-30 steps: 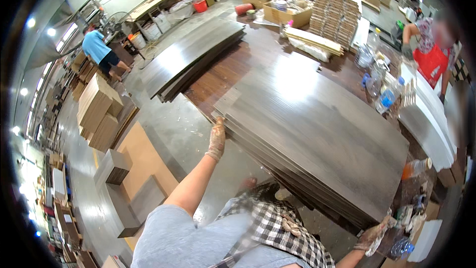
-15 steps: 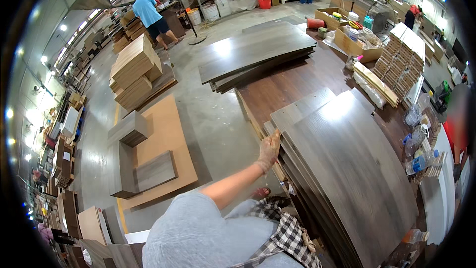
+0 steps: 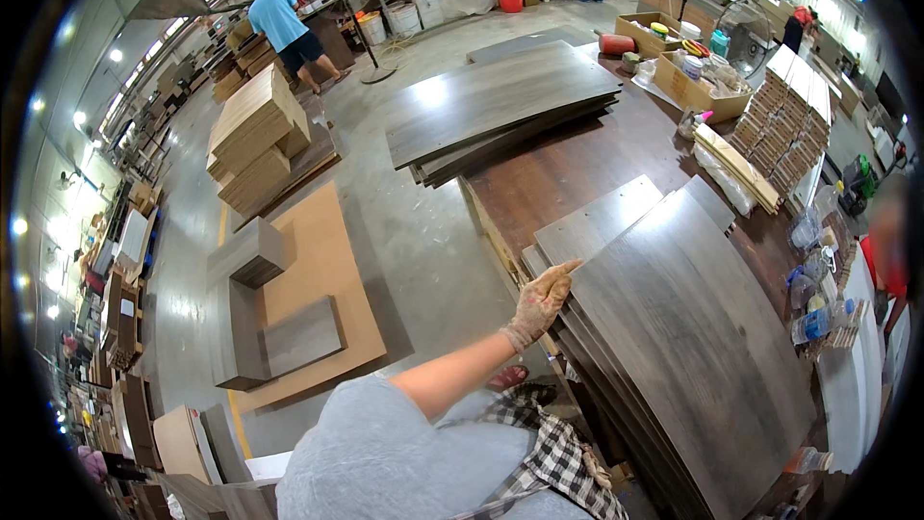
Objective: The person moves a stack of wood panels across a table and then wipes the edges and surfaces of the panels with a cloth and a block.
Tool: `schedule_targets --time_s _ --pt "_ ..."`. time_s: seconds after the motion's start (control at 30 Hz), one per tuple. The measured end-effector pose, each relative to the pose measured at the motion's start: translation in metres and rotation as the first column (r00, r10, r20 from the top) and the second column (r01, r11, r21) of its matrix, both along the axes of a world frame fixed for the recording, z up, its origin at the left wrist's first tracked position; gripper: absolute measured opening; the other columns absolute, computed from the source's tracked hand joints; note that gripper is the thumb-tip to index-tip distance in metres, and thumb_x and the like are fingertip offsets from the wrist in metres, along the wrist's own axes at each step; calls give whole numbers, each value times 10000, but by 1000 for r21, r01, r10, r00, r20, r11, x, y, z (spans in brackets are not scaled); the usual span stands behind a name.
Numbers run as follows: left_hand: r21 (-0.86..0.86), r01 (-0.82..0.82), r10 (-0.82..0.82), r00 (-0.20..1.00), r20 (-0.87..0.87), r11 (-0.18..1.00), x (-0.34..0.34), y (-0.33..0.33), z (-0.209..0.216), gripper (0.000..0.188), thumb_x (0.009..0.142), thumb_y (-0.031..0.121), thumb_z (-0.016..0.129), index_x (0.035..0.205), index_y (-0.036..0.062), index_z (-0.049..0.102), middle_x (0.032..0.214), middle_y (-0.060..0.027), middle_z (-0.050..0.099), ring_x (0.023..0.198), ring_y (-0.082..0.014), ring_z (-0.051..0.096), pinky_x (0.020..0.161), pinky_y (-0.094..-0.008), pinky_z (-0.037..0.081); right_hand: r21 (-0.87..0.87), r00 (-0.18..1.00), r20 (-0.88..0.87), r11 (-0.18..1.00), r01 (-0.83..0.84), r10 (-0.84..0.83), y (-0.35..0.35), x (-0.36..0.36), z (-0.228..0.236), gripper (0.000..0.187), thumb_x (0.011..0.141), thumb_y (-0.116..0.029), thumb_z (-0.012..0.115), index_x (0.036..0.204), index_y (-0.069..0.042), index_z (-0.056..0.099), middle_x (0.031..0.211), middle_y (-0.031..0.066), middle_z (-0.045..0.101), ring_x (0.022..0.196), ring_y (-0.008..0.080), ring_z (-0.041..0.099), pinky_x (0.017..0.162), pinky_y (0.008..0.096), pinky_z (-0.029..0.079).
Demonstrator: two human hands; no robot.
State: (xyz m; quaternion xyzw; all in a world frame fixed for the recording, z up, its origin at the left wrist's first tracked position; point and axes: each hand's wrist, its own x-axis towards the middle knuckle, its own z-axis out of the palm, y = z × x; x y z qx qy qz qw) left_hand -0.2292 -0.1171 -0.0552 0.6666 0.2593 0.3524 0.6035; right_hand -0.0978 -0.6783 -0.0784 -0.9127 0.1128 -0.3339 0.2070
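Observation:
My left hand (image 3: 541,306), in a stained light work glove, is at the near-left corner of the top grey-brown wood-grain panel (image 3: 688,337). Its fingers are closed at the panel's edge, the foremost one reaching onto the top face. More panels of the same finish lie beneath, their edges fanned out unevenly. One lower board (image 3: 602,215), with small holes, sticks out beyond the far end. I cannot see my right hand; a small tan shape beside the checked cloth at my waist is too unclear to name.
Another panel stack (image 3: 500,101) sits across the brown tabletop (image 3: 549,178). Open cardboard boxes (image 3: 688,87), bundled strips (image 3: 784,120) and plastic bottles (image 3: 818,323) line the right side. Grey-brown panels (image 3: 303,337) rest on a tan sheet on the floor. A person in blue (image 3: 281,21) works far left.
My left hand has slid slightly right along the panel edge, its fingers now reaching over the top panel's corner. The stack looks unmoved, and the view has shifted a little.

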Motion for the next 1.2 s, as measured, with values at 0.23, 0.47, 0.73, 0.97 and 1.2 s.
schedule_targets --time_s 0.23,0.47,0.73,0.97,1.2 --pt "22 -130 127 988 90 991 15 5 -23 393 998 323 507 1163 -5 649 965 -4 587 910 -91 510 863 -244 416 63 1000 5 998 28 -28 2 -1 6 363 1030 -172 329 1196 47 565 1210 266 575 1175 377 522 978 424 428" --pt "3 -108 108 992 -62 994 17 3 -11 434 994 371 505 1163 -6 641 1051 -39 627 984 -122 534 920 -259 404 95 999 48 995 -4 -1 17 3 27 371 1034 -188 327 1191 47 568 1192 258 589 1149 387 537 962 430 437" --pt "59 156 -120 907 -404 986 -15 23 4 563 1015 422 384 1348 -24 467 1361 -179 514 1273 -287 472 1089 -334 342 145 882 -24 875 -462 470 107 40 163 388 1011 -269 417 1203 24 584 1125 193 654 1062 353 594 926 408 455" --pt "-207 363 -414 847 -333 909 -13 43 -3 568 1012 400 400 1398 -17 402 1480 -197 371 1361 -302 375 1138 -346 290 252 444 -146 467 -847 884 264 178 127 342 949 -154 529 1243 17 571 1273 151 572 1190 287 526 1040 370 374" --pt "148 577 -485 778 -400 803 -6 43 4 392 988 79 391 1376 23 372 1479 -248 313 1299 -385 433 1085 -377 396 84 404 -633 577 -812 661 349 298 83 490 987 -388 441 933 54 645 861 255 627 836 361 629 756 415 466"
